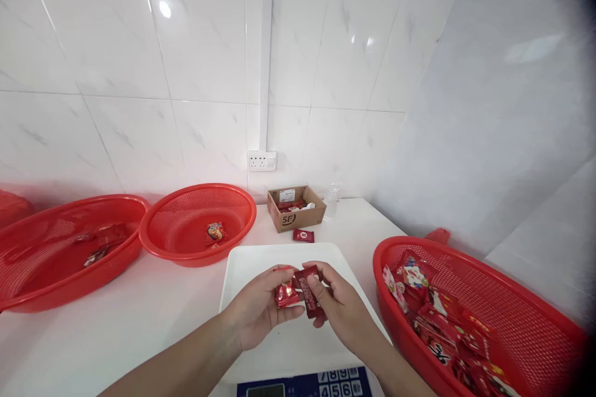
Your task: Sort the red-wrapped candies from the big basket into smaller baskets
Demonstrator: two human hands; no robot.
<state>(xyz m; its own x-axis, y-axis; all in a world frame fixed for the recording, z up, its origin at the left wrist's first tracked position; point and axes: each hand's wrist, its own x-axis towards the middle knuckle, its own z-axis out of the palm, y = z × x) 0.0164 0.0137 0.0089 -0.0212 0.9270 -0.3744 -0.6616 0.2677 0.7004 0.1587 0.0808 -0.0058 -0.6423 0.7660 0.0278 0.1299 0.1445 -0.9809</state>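
Observation:
My left hand point(265, 307) is closed on a shiny red candy packet point(285, 293), thumb on top. Close beside it, my right hand point(336, 304) pinches a dark red snack packet point(310, 291) with pale print, held upright between thumb and fingers. Both hands are over the white weighing tray point(242, 260) of a digital scale, whose blue keypad panel point(302, 384) shows at the bottom edge. Another dark red packet point(303, 236) lies flat on the table just behind the tray.
A red basket point(521, 285) at right holds many wrapped snacks. Two red baskets at left, one nearer the middle point(177, 211) and one farther left point(28, 223), hold a few packets. A cardboard box point(302, 219) with packets and a clear plastic container point(333, 195) stand by the wall.

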